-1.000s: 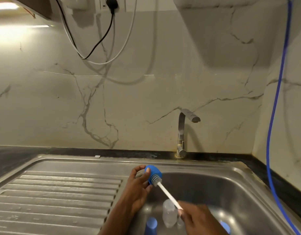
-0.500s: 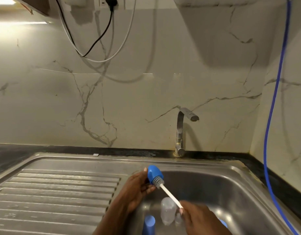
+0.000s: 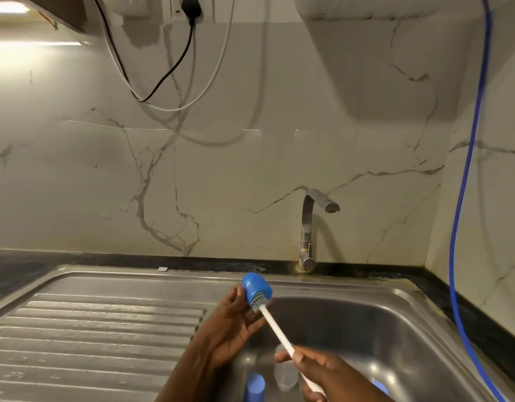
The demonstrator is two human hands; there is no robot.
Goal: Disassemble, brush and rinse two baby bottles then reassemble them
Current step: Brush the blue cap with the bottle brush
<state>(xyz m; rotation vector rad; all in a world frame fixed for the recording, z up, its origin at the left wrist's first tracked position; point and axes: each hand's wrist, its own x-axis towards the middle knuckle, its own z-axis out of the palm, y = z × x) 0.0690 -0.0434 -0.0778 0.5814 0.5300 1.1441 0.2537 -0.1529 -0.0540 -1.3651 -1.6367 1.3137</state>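
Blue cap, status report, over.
Left hand holding blue cap. Right hand gripping bottle brush, bristles inside the cap. Clear bottle below in the sink, nothing blocking the brush.

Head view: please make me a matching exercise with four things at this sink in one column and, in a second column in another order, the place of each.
Things
1. blue cap
2. brush
3. clear bottle
4. tap

Places
A. stands behind the basin, at the marble wall
B. down in the basin of the sink, below both hands
C. gripped by its white handle in the right hand
D. held in the left hand, with the bristles pushed into it

Pairs: 1-D, 2-C, 3-B, 4-A
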